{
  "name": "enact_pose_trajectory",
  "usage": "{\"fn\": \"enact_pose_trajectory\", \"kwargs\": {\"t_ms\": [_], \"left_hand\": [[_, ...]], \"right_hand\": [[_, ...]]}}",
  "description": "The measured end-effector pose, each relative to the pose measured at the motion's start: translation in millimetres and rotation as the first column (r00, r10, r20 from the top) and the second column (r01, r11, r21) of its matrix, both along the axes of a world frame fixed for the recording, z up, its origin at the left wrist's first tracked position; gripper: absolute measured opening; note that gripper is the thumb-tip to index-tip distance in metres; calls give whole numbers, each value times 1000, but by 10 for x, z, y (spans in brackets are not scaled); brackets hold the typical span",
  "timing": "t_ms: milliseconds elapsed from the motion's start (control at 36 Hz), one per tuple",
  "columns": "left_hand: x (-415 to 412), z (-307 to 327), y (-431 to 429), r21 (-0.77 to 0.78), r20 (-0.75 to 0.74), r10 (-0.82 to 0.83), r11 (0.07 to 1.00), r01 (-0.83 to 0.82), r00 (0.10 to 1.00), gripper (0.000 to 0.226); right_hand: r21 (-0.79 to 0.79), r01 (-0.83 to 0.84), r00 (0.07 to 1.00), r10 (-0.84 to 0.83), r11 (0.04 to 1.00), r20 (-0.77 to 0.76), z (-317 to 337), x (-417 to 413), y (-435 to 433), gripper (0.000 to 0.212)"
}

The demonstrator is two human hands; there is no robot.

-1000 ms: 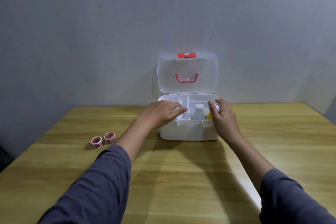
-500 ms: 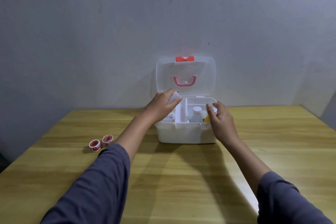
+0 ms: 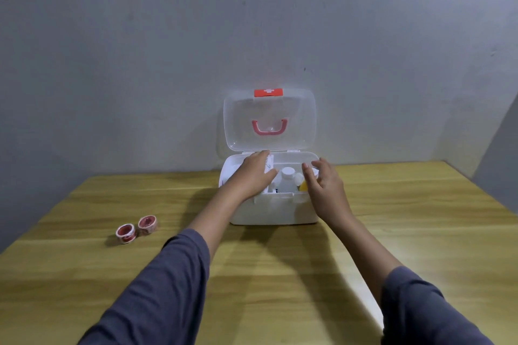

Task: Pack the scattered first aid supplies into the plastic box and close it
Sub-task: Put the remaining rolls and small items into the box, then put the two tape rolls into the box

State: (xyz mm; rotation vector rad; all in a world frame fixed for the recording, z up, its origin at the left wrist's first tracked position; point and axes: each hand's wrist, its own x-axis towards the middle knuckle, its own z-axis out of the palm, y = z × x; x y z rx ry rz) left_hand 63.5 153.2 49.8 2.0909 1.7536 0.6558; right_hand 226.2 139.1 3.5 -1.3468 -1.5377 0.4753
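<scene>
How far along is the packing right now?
Done: a white bottle stands in the plastic box. In hand: left hand places a white packet inside; right hand hovers at the rim. Left: two tape rolls on the table, lid open.

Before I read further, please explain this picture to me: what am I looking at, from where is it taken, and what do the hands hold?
There is no machine here. A person wears a camera on the head, so you look forward and down along their own two arms in dark sleeves.

On the wooden table stands a white plastic box with its clear lid standing open against the wall. Inside, a white bottle and something yellow show.

The left hand is over the left part of the box and holds a small white packet. The right hand is spread open at the box's right rim and seems to hold nothing.

Two small red-and-white tape rolls lie on the table to the left, not yet packed.
</scene>
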Motion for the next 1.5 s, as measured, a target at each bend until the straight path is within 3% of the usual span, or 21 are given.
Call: {"fn": "enact_pose_trajectory", "kwargs": {"t_ms": [194,389,472,583,778,861,917,1028,1167,1250,1333,1417,1500], "left_hand": [[-30,-72,-50,56,-90,-15,998,20,996,20],[-9,-53,-128,137,-45,40,990,-33,998,32],[-110,-18,-220,303,44,51,951,-61,998,52],[-480,-89,-408,442,208,127,872,-209,970,54],[-1486,-540,-861,415,300,474,716,-561,828,68],[-1858,-761,-1007,285,259,650,655,-700,714,70],[-2014,-884,-1055,169,219,690,670,-723,690,81],[-2056,-974,-1013,14,177,581,805,-593,794,111],[-1991,-1003,-844,35,41,495,868,-496,868,71],[-1955,-995,-754,70,-46,496,867,-492,867,48],[-1901,-991,-656,94,-87,533,846,-525,842,40],[-1800,-914,-564,102,-58,550,833,-544,833,38],[-1594,-664,-434,180,87,532,823,-539,842,36]], "right_hand": [[4,15,1000,-15,1000,12,-3,-3,0,51],[2,11,1000,-11,1000,11,12,-6,-11,52],[2,13,1000,-13,1000,14,14,-6,-12,51],[2,25,1000,-25,1000,20,21,-13,-18,51],[25,46,997,-47,999,57,24,-23,-28,55],[25,45,998,-46,999,48,38,-40,-47,63],[26,44,998,-45,999,36,53,-55,-60,66],[32,49,998,-50,998,38,63,-57,-80,67],[32,43,998,-45,999,44,60,-56,-97,74],[29,41,999,-41,999,27,51,-58,-98,87],[34,52,998,-53,998,30,40,-55,-89,83],[28,45,999,-45,999,22,37,-50,-88,82],[30,39,999,-40,999,17,41,-47,-92,89]]}}
